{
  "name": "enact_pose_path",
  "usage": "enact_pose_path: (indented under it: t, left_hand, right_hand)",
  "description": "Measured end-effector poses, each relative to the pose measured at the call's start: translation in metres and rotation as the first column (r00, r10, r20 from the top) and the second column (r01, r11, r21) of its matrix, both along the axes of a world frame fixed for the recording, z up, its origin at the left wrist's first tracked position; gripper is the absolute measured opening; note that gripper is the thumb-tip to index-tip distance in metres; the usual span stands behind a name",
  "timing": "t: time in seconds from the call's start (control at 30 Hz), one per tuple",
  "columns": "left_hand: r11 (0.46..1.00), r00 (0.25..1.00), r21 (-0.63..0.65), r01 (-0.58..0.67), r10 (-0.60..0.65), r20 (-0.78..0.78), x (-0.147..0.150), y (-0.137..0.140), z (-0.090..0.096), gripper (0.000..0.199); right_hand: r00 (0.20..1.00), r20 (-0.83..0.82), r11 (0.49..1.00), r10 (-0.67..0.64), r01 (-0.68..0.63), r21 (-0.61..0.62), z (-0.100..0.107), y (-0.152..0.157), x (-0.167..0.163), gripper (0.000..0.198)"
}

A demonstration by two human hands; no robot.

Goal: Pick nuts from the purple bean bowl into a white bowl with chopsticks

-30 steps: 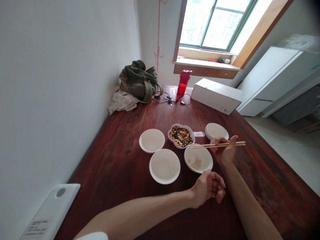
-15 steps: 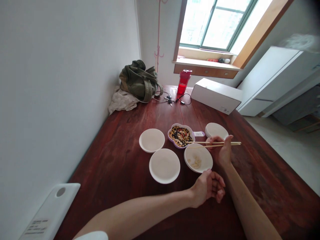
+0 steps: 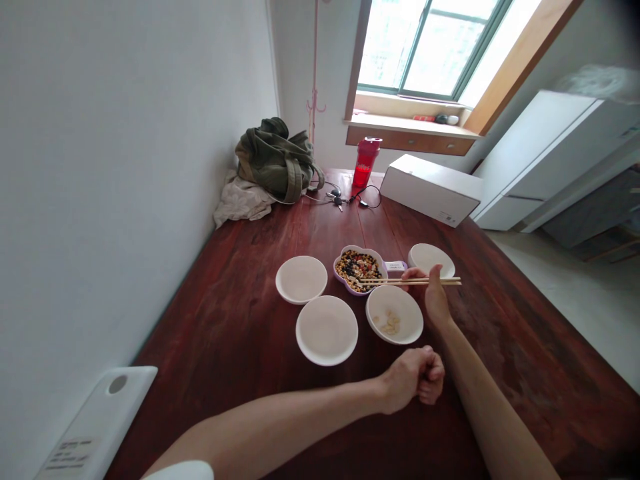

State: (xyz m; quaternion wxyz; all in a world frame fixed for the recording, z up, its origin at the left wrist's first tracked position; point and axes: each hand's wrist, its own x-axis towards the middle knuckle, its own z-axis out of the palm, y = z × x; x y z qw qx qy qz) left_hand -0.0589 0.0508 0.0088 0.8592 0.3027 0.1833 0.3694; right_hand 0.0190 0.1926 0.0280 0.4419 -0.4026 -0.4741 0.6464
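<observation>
On the dark red wooden table (image 3: 240,313), left to right: a shallow round white bowl (image 3: 301,279); a nearer round white bowl (image 3: 327,331); a flower-shaped, purple-edged dish (image 3: 342,284) of mixed black, yellow and red beans (image 3: 356,265); nearer me, a white bowl (image 3: 409,315) containing pale flat pieces (image 3: 391,323). Left hand (image 3: 413,380), below that bowl: fingers curled into a loose fist. At its right, behind: another white bowl (image 3: 431,256). Right hand (image 3: 434,297), in front: gripping slender pale wooden chopsticks (image 3: 393,283), tips over the beans; whether they touch cannot be told.
</observation>
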Motion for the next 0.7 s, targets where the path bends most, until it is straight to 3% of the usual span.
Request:
enact_pose_path:
  t: [0.1,0.3,0.7]
  left_hand:
    - [0.999,0.997,0.038,0.016,-0.013,-0.081,-0.003,-0.004,0.006,0.045]
    - [0.970,0.979,0.244,-0.005,0.055,-0.198,-0.002,-0.012,0.009,0.061]
    - [0.965,0.952,0.263,-0.001,0.082,-0.295,0.000,-0.013,0.008,0.068]
  right_hand:
    - [0.999,0.004,0.999,0.036,-0.036,-0.021,0.001,0.002,0.000,0.076]
    - [0.999,0.000,0.998,0.041,-0.041,-0.055,-0.001,0.004,-0.001,0.075]
    - [0.998,0.061,0.999,-0.031,0.029,0.032,-0.015,0.008,0.001,0.073]
